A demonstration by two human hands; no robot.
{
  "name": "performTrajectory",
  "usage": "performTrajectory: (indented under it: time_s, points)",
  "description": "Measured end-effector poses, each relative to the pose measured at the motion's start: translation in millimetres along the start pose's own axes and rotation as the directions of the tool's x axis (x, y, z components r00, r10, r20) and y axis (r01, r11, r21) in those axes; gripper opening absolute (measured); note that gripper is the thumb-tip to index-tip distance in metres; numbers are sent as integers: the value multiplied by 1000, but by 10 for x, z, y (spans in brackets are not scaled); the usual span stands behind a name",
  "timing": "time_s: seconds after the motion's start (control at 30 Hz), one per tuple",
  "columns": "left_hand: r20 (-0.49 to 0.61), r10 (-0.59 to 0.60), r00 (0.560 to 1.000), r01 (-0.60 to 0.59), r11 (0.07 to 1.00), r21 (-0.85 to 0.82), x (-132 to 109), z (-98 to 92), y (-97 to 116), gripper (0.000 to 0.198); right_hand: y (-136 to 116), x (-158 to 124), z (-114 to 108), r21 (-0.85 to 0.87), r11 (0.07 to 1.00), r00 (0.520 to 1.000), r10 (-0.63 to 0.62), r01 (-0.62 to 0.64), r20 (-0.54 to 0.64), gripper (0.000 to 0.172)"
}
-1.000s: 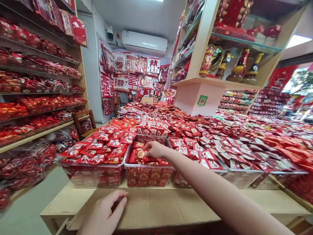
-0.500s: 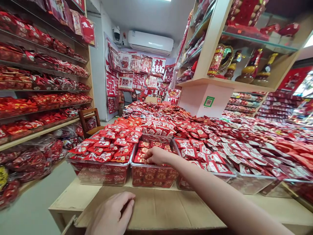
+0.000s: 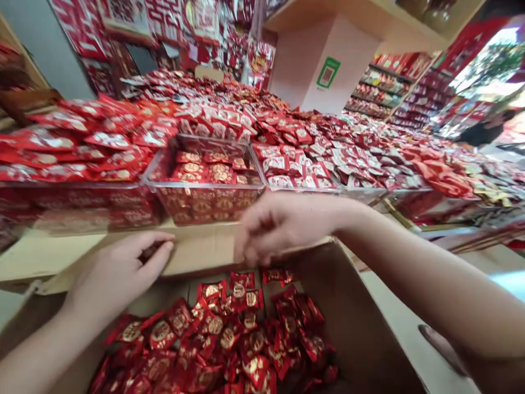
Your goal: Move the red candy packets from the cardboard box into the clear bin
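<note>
My left hand (image 3: 118,268) rests at the cardboard flap (image 3: 205,246), its thumb and forefinger curled until the tips meet. Whatever it may hold is hidden. My right hand (image 3: 279,224) hangs over the far edge of the open cardboard box (image 3: 361,323), fingers bent downward. Motion blur smears those fingers, so I cannot see whether anything is in them. Inside the box lie many loose red-wrapped candies (image 3: 225,334) with gold print. Just beyond the flap stands a clear plastic bin (image 3: 205,187), partly filled with similar red-and-gold candies (image 3: 221,171).
Left of that bin is another bin heaped with red packets (image 3: 102,142). To its right, bins of red-and-white packets (image 3: 293,167) continue along the display. A pillar (image 3: 305,65) with a green-framed code (image 3: 328,73) rises behind. Farther right stand stocked shelves (image 3: 389,82).
My right hand has left the clear bin and come back over the cardboard box. The view has tipped down, showing the candies inside the box. My left hand stays by the flap.
</note>
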State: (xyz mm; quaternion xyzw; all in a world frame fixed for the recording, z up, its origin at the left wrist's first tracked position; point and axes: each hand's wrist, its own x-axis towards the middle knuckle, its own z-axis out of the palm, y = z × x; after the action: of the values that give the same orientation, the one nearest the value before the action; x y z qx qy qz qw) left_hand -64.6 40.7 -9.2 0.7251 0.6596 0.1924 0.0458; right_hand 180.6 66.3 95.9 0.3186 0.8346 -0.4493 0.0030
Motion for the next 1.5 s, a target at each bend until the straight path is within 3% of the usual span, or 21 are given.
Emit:
performTrajectory:
  time_s: [0.03,0.07,0.1,0.13,0.27,0.37,0.43,0.57,0.67,0.73,0.8,0.87,0.93,1.07,1.1,1.17,1.23,1.27,1.37,1.5]
  points:
    - [-11,-17,1000,17,999,32,1,6,19,31,109,-59,182,-10,996,982,93,-93,167,25]
    - [-11,-32,999,32,998,62,-1,6,43,31,250,-79,382,-90,977,945,209,-193,251,23]
    - [-8,-50,999,50,995,85,-5,-2,72,32,414,-64,593,-221,934,920,327,-280,216,17]
    - [-1,-61,998,61,993,99,-10,-15,106,32,592,-18,804,-322,857,888,451,-403,89,17]
    - [22,-42,999,40,995,95,-32,-85,221,34,1205,269,1468,-372,746,823,560,-552,-96,33]
    - [30,-18,999,15,997,79,-42,-105,229,32,1402,373,1672,-372,708,794,581,-601,-178,58]
    - [22,9,1000,-10,999,39,-43,-90,193,31,1416,363,1680,-368,710,794,585,-600,-167,52]
    - [-17,26,1000,-27,998,-54,-29,-37,74,28,1243,229,1475,-320,774,831,548,-546,-95,22]
    - [-36,19,999,-24,991,-131,-45,-30,35,30,1002,91,1237,-231,859,889,452,-457,-79,19]
    - [-21,35,999,-39,962,-269,-93,-50,83,33,837,20,1110,-57,927,926,366,-371,-90,23]
    - [104,79,991,-17,867,-497,-172,-81,203,37,692,-14,1044,200,943,948,294,-266,-124,26]
    - [304,165,938,78,756,-650,-264,-121,361,42,561,-12,1031,418,892,950,262,-172,-168,26]
    - [370,228,901,96,726,-681,-336,-172,494,27,429,8,1035,482,870,941,244,-105,-234,22]
    - [273,117,955,125,677,-725,-319,-324,459,32,159,61,849,412,909,902,129,59,-413,12]
    - [218,72,973,110,687,-718,-279,-361,380,34,104,88,725,372,922,877,90,106,-473,12]
    - [106,-19,994,85,743,-664,-172,-399,173,34,30,195,386,259,951,777,36,166,-629,14]
    - [29,-98,995,97,823,-559,-60,-365,-47,29,15,395,-12,181,976,673,55,119,-737,27]
    - [11,-124,992,113,856,-504,-12,-322,-144,27,28,528,-201,178,982,666,96,57,-740,29]
    - [5,-89,996,85,936,-342,65,-158,-320,22,104,990,-594,195,975,724,209,-104,-658,28]
    - [11,-33,999,34,978,-205,37,-75,-309,24,177,1471,-675,144,975,805,221,-169,-551,28]
